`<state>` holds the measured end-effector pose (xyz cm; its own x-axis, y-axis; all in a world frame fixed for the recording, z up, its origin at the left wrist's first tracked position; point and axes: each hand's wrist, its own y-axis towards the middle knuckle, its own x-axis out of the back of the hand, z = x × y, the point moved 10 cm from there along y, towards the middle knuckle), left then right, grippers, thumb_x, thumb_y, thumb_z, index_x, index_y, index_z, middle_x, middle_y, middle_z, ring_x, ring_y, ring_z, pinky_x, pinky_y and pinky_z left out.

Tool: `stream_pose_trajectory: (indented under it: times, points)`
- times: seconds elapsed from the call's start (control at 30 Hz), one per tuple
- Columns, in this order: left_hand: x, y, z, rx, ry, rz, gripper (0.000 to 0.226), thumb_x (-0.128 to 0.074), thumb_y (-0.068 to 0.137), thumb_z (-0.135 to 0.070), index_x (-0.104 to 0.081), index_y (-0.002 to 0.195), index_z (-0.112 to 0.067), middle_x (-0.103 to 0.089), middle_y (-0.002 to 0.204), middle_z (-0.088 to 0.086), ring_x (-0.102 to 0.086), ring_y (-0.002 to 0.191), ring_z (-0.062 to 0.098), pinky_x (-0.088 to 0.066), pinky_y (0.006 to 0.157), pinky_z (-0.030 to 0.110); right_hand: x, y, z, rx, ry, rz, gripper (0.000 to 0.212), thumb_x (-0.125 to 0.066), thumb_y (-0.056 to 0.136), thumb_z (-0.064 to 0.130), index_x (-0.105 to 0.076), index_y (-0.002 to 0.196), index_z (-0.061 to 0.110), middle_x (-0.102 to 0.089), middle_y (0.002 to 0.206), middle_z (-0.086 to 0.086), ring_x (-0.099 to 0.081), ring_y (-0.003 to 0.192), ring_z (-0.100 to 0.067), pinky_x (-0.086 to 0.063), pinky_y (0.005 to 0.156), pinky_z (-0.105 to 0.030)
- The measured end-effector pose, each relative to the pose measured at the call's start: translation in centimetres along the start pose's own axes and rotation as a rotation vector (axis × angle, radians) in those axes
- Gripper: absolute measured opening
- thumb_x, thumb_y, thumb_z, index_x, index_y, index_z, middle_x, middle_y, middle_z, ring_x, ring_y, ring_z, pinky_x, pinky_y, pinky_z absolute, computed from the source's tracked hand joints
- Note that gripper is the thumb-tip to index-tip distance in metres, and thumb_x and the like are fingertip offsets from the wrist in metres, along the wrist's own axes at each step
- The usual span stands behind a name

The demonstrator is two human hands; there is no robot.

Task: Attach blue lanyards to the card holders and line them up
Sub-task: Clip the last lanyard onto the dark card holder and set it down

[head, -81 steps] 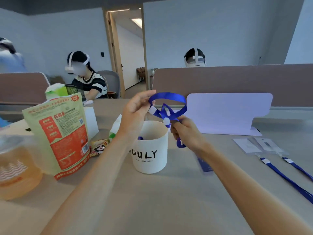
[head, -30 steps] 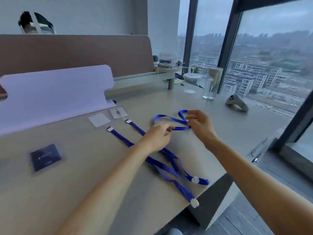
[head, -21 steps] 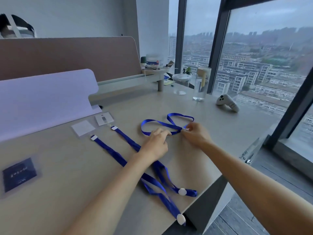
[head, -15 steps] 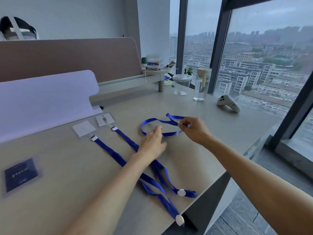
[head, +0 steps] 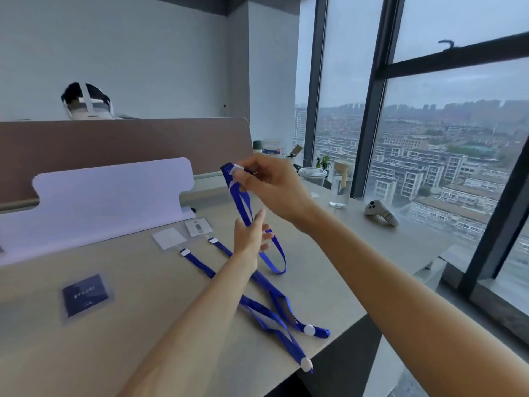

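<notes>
— Where's the lanyard?
— Above the pale wooden tabletop (head: 86, 353). The long blue fabric lanyard (head: 239, 203) hangs from my right hand (head: 274, 187), fingers pinching its white end. My left hand (head: 249, 242), at six o'clock below, touches the strap, fingers loose.
— Holders?
— Two clear plastic card holders (head: 169, 237) lie flat, ten o'clock of my left hand.

The raised lanyard (head: 243, 207) I hold is plain royal blue, with a white clip (head: 238, 167) at its top end. The two lanyards (head: 200, 263) lying on my pale beige table (head: 143, 333) are the same plain blue, each with a white tab (head: 184, 252) and a round white bead (head: 309, 330). Two card holders (head: 169, 238) look clear to whitish. A dark navy card (head: 85, 295) carries faint pale print. The board (head: 108, 193) behind is pale lilac, the divider (head: 128, 141) brown, the controller (head: 380, 212) white.
</notes>
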<state>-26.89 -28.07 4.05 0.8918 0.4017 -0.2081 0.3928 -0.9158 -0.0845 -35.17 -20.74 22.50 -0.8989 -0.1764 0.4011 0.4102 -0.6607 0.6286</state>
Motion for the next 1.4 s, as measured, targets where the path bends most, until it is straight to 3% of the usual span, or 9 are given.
stream_pose_trajectory:
  times: [0.2, 0.37, 0.57, 0.7, 0.83, 1.0, 1.17, 1.3, 1.4]
  points:
    - [9.9, -1.3, -6.8, -0.160, -0.108, -0.120, 0.022, -0.041, 0.099, -0.023, -0.056, 0.087, -0.012, -0.064, 0.077, 0.004, -0.057, 0.060, 0.015, -0.046, 0.055, 0.028, -3.3, -0.2, 2.8, -0.062, 0.180, -0.031, 0.012, -0.063, 0.093, 0.017, -0.069, 0.098, 0.009, -0.072, 0.089, -0.008, -0.065, 0.071, -0.008, -0.046, 0.061, -0.011]
    - [21.5, -3.0, -10.9, -0.280, -0.060, -0.383, 0.015, -0.041, 0.098, -0.013, -0.054, 0.103, -0.014, -0.065, 0.077, -0.001, -0.057, 0.063, 0.014, -0.049, 0.057, 0.023, -9.4, 0.0, 4.0, -0.129, 0.301, 0.010, 0.014, -0.062, 0.094, 0.018, -0.070, 0.100, 0.008, -0.072, 0.092, -0.006, -0.064, 0.068, -0.001, -0.048, 0.061, -0.012]
    - [33.1, -4.6, -13.8, -0.464, 0.598, -0.592, 0.015, -0.041, 0.091, -0.005, -0.045, 0.100, -0.016, -0.057, 0.082, 0.005, -0.054, 0.072, 0.027, -0.038, 0.056, 0.030, -17.4, 0.4, 3.8, -0.191, 0.313, 0.117, 0.014, -0.060, 0.094, 0.017, -0.069, 0.102, 0.010, -0.070, 0.087, -0.004, -0.065, 0.070, -0.005, -0.052, 0.067, -0.021]
    - [38.4, -1.8, -9.1, -0.161, 0.928, -0.410, 0.055, -0.040, 0.096, -0.019, -0.019, 0.147, -0.019, -0.058, 0.088, 0.009, -0.054, 0.078, 0.027, -0.038, 0.056, 0.030, -22.5, -1.5, 0.1, -0.333, 0.340, 0.190, 0.016, -0.056, 0.094, 0.009, -0.071, 0.098, 0.013, -0.071, 0.091, -0.003, -0.064, 0.075, -0.012, -0.049, 0.068, -0.024]
    - [39.0, -0.2, -3.9, 0.027, 1.099, -0.148, 0.097, -0.053, 0.093, -0.028, 0.028, 0.146, -0.024, -0.066, 0.103, 0.008, -0.061, 0.084, 0.021, -0.048, 0.070, 0.030, -26.9, -4.5, -4.7, -0.534, 0.330, 0.252, 0.020, -0.050, 0.096, 0.009, -0.069, 0.100, 0.012, -0.071, 0.096, 0.000, -0.062, 0.077, -0.012, -0.048, 0.066, -0.024]
    - [36.9, -2.9, -3.6, -0.307, 1.372, -0.235, 0.059, -0.049, 0.093, -0.022, -0.024, 0.147, -0.017, -0.065, 0.111, 0.000, -0.060, 0.098, 0.019, -0.054, 0.077, 0.038, -29.9, -6.8, -8.8, -0.692, 0.389, 0.216, 0.025, -0.048, 0.096, 0.007, -0.056, 0.118, 0.013, -0.072, 0.095, -0.002, -0.067, 0.073, -0.015, -0.051, 0.068, -0.029]
    - [37.4, -6.8, -3.2, -0.523, 1.516, -0.257, 0.027, -0.051, 0.092, -0.027, -0.060, 0.118, -0.022, -0.062, 0.112, -0.004, -0.054, 0.107, 0.018, -0.045, 0.078, 0.031, -30.8, -6.9, -10.4, -0.690, 0.458, 0.025, 0.013, -0.043, 0.098, 0.011, -0.054, 0.100, 0.018, -0.069, 0.094, -0.006, -0.061, 0.063, -0.014, -0.047, 0.055, -0.026]
    - [40.4, -9.3, -3.9, -0.528, 1.468, -0.427, 0.012, -0.059, 0.088, -0.029, -0.060, 0.084, -0.017, -0.051, 0.079, -0.009, -0.055, 0.087, 0.021, -0.036, 0.066, 0.028, -33.4, -5.4, -10.1, -0.531, 0.364, 0.110, 0.027, -0.042, 0.094, 0.006, -0.067, 0.093, 0.016, -0.071, 0.092, -0.001, -0.060, 0.061, -0.012, -0.050, 0.059, -0.029]
    - [40.4, -8.5, -2.6, -0.420, 1.455, -0.312, 0.020, -0.053, 0.092, -0.032, -0.059, 0.109, -0.022, -0.054, 0.109, -0.008, -0.050, 0.108, 0.017, -0.040, 0.086, 0.030, -34.0, -4.6, -10.1, -0.497, 0.380, 0.129, 0.035, -0.040, 0.092, 0.005, -0.072, 0.096, 0.017, -0.071, 0.097, 0.003, -0.069, 0.069, -0.013, -0.057, 0.071, -0.033]
